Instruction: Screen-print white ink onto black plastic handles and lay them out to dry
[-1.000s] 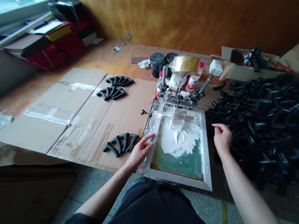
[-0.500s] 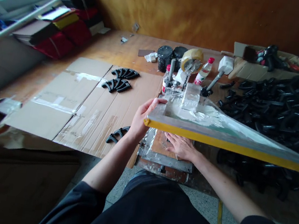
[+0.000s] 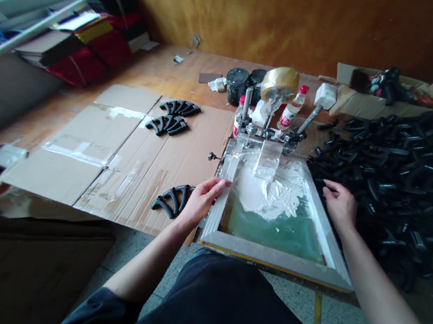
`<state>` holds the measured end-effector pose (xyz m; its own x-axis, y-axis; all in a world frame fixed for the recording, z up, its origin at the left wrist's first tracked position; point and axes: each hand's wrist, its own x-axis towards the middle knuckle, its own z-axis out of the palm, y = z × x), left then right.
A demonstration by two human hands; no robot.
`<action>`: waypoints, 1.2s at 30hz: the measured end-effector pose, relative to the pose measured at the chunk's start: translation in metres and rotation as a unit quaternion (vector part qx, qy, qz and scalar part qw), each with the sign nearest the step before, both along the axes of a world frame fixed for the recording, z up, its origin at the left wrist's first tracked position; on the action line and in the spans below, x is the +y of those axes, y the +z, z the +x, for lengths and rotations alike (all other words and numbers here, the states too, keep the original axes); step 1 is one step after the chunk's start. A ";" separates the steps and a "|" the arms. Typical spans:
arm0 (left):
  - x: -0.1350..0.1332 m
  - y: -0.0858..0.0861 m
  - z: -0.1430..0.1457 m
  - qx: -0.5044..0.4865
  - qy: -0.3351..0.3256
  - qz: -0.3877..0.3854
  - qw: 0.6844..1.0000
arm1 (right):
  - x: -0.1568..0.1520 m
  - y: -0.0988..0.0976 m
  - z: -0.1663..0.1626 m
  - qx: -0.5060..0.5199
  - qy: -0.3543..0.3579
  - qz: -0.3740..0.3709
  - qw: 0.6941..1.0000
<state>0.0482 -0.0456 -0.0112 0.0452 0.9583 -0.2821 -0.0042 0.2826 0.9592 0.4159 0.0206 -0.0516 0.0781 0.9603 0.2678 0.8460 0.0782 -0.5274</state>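
Observation:
The screen-printing frame [image 3: 279,258] lies low and nearly flat, with green mesh and a spread of thick white ink [image 3: 269,193] on it. My left hand [image 3: 204,198] grips the frame's left rail, thumb on top and fingers partly hidden below. Beyond the right rail is my right hand [image 3: 340,205], empty, its fingers apart and half bent beside the pile of black parts. A pale block-like squeegee [image 3: 269,160] rests in the ink at the far end. Behind it, the clamp hinge [image 3: 266,134] holds the frame's back edge.
Left of the frame, black curved handles [image 3: 171,198] lie in groups on flattened cardboard [image 3: 126,152]. A large pile of black parts [image 3: 400,176] covers the right side. Dark tubs [image 3: 236,85], a tape roll [image 3: 280,83] and a red-capped bottle [image 3: 292,108] stand behind the hinge.
The frame has swung down from a raised tilt to nearly flat, my left hand lowering with it. My right hand has moved from the board underneath out to the frame's right.

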 end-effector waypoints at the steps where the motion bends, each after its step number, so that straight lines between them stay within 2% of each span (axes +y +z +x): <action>1: -0.005 -0.015 -0.001 0.014 -0.009 -0.009 1.000 | 0.007 0.006 -0.007 0.004 -0.007 0.016 1.000; 3: -0.012 -0.045 -0.002 0.044 -0.015 -0.017 0.999 | 0.019 0.018 -0.036 -0.001 0.034 0.045 0.998; 5: -0.014 -0.072 0.000 0.086 -0.010 -0.023 0.996 | 0.029 0.025 -0.073 -0.037 0.113 0.054 0.991; 8: -0.011 -0.095 0.003 0.155 -0.019 -0.027 0.987 | 0.035 0.025 -0.121 -0.111 0.187 0.011 0.976; 12: -0.007 -0.101 0.002 0.189 -0.033 -0.035 0.981 | 0.012 0.009 -0.142 -0.179 0.233 -0.080 0.953; 14: -0.007 -0.102 0.001 0.187 -0.036 -0.040 0.981 | -0.012 0.002 -0.138 -0.193 0.280 -0.080 0.937; 17: -0.007 -0.105 0.000 0.189 -0.030 -0.040 0.981 | -0.040 -0.001 -0.123 -0.173 0.394 -0.061 0.901; 20: -0.007 -0.108 0.000 0.187 -0.024 -0.037 0.981 | -0.042 0.008 -0.114 -0.162 0.458 -0.078 0.870; 21: -0.007 -0.109 0.000 0.184 -0.024 -0.037 0.982 | -0.038 0.011 -0.115 -0.162 0.457 -0.088 0.870; 23: -0.006 -0.110 0.000 0.181 -0.026 -0.036 0.982 | -0.028 0.013 -0.120 -0.160 0.421 -0.089 0.888; 26: -0.006 -0.110 -0.001 0.184 -0.032 -0.035 0.982 | -0.029 0.004 -0.128 -0.148 0.366 -0.039 0.918; 28: -0.006 -0.110 -0.001 0.185 -0.034 -0.035 0.982 | -0.041 -0.006 -0.127 -0.135 0.379 -0.014 0.916; 31: -0.007 -0.108 -0.001 0.181 -0.029 -0.035 0.982 | -0.055 -0.011 -0.120 -0.113 0.420 -0.026 0.900; 33: -0.007 -0.103 0.000 0.178 -0.025 -0.040 0.983 | -0.047 -0.004 -0.120 -0.103 0.400 -0.043 0.910; 36: -0.007 -0.089 -0.002 0.160 -0.035 -0.044 0.986 | -0.012 0.016 -0.131 -0.080 0.304 -0.037 0.949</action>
<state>0.0463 -0.0527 -0.0998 0.0057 0.9275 -0.3737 0.3165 0.3528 0.8805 0.2851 0.0088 -0.0356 -0.5320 0.8318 0.1587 0.7264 0.5446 -0.4193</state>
